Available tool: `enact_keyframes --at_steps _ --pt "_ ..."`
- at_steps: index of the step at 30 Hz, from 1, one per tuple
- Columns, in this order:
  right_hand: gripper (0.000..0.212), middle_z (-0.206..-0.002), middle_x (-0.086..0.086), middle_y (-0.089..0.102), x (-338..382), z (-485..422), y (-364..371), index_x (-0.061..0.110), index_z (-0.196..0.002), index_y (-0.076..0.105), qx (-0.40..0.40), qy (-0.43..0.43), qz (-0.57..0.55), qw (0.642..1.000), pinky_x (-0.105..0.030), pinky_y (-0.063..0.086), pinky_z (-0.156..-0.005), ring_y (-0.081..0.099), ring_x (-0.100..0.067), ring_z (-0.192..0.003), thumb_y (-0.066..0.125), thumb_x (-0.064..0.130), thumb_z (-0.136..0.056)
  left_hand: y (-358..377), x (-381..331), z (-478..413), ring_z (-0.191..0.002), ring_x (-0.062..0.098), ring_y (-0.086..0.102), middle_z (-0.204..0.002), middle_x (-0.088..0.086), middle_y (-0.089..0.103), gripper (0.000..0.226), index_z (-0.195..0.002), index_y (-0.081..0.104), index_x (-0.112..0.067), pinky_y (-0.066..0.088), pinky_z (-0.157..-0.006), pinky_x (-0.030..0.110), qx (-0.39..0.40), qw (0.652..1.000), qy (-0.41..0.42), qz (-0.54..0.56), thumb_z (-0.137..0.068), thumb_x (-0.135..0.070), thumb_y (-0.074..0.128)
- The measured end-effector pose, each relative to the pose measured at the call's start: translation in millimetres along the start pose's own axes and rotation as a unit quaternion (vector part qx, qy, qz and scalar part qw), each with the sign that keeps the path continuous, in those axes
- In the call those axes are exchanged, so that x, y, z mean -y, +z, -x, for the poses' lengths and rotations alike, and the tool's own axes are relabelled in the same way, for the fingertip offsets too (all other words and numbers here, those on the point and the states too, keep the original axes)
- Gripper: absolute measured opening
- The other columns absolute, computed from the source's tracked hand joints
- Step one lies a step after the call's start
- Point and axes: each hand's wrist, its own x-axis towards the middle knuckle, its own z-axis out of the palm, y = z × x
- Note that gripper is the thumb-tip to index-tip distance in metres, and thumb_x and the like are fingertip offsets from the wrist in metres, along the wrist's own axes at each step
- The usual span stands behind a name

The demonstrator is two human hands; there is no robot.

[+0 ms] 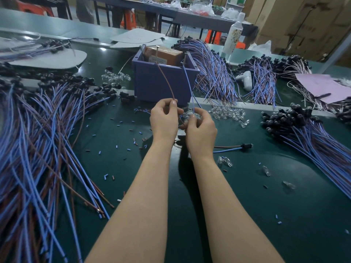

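Just before the bin [161, 84], my left hand [164, 120] tight around the brown wire [167, 80], right hand [201, 131] around the blue wire [193, 105].

The dark green counter [247, 205] carries heaps of blue and brown wires [38, 149] left and right, a purple bin [161, 82] mid-way, clear bulbs [226, 112] near it, scattered snippets [117, 126] and pink paper [322, 84].
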Motion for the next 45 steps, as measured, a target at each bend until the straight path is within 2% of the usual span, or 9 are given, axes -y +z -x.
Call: enact_keyframes --at_steps 6,13,16,20,26,30,35,41,45 --pt "0.02 -0.075 -0.004 0.068 0 0 -1 0.013 -0.112 0.06 -0.011 0.006 -0.01 1.0 -0.004 0.036 -0.06 0.06 -0.011 -0.066 0.049 0.012 -0.095 1 -3 1 -0.054 -0.003 0.054 -0.067 -0.003 0.062 0.013 -0.097 0.061 -0.009 0.049 -0.076 0.031 0.012 1.0 -0.007 0.001 -0.097 -0.012 0.048" --pt "0.02 -0.082 -0.01 0.071 2 3 0 0.015 -0.111 0.059 -0.015 0.015 -0.016 1.0 -0.029 0.048 -0.077 0.065 -0.02 -0.073 0.048 0.013 -0.095 1 -4 3 -0.058 0.001 0.055 -0.067 -0.003 0.063 0.012 -0.095 0.06 -0.01 0.049 -0.078 0.032 0.007 1.0 -0.001 -0.007 -0.097 -0.012 0.048" --pt "0.02 -0.079 -0.01 0.07 2 2 0 0.014 -0.11 0.058 -0.025 0.022 -0.021 0.999 -0.036 0.051 -0.078 0.066 -0.025 -0.075 0.047 0.012 -0.093 5 -3 8 -0.057 0.0 0.055 -0.066 -0.005 0.063 0.009 -0.092 0.055 -0.012 0.049 -0.069 0.024 -0.013 0.999 0.03 -0.025 -0.097 -0.012 0.048" --pt "0.021 -0.073 -0.004 0.066 2 2 -1 0.014 -0.11 0.057 -0.034 0.033 -0.031 0.998 -0.034 0.05 -0.076 0.063 -0.025 -0.073 0.047 0.011 -0.092 9 -2 12 -0.051 -0.004 0.052 -0.064 -0.008 0.061 0.008 -0.091 0.051 -0.013 0.045 -0.06 0.015 -0.019 0.996 0.073 -0.054 -0.098 -0.013 0.047" --pt "0.021 -0.066 0.008 0.058 1 1 -1 0.013 -0.112 0.06 -0.012 0.011 -0.002 1.0 -0.023 0.042 -0.066 0.056 -0.013 -0.063 0.049 0.012 -0.094 5 -1 4 -0.048 -0.004 0.052 -0.064 -0.005 0.062 0.009 -0.091 0.053 -0.011 0.046 -0.06 0.017 -0.008 0.999 0.028 -0.026 -0.097 -0.012 0.047" --pt "0.021 -0.079 -0.005 0.068 3 2 -2 0.013 -0.11 0.061 0.004 0.011 -0.009 1.0 -0.025 0.047 -0.068 0.064 -0.016 -0.068 0.048 0.011 -0.094 4 -1 1 -0.046 -0.004 0.052 -0.064 -0.004 0.062 0.011 -0.09 0.054 -0.012 0.042 -0.052 0.013 -0.004 1.0 0.006 -0.007 -0.097 -0.011 0.046" --pt "0.021 -0.083 -0.011 0.071 3 2 -1 0.014 -0.11 0.062 0.011 0.013 -0.008 1.0 -0.027 0.047 -0.071 0.067 -0.022 -0.074 0.048 0.012 -0.094 4 -1 -1 -0.048 -0.004 0.052 -0.064 -0.004 0.062 0.011 -0.09 0.054 -0.012 0.044 -0.061 0.018 -0.002 1.0 -0.005 0.004 -0.098 -0.011 0.046" --pt "0.023 -0.085 -0.012 0.071 3 2 -1 0.015 -0.111 0.063 0.019 0.01 -0.004 1.0 -0.01 0.042 -0.064 0.067 -0.021 -0.075 0.048 0.01 -0.094 3 -3 -1 -0.052 -0.004 0.054 -0.066 -0.003 0.062 0.011 -0.094 0.056 -0.01 0.046 -0.062 0.016 0.008 1.0 -0.01 0.008 -0.098 -0.011 0.046" --pt "0.025 -0.088 -0.012 0.071 6 4 -1 0.016 -0.111 0.064 0.022 0.01 0.0 1.0 -0.026 0.049 -0.076 0.068 -0.022 -0.077 0.048 0.01 -0.093 2 -4 -1 -0.05 -0.006 0.053 -0.067 -0.004 0.061 0.011 -0.096 0.057 -0.009 0.045 -0.059 0.013 0.01 1.0 -0.011 0.005 -0.098 -0.011 0.046"
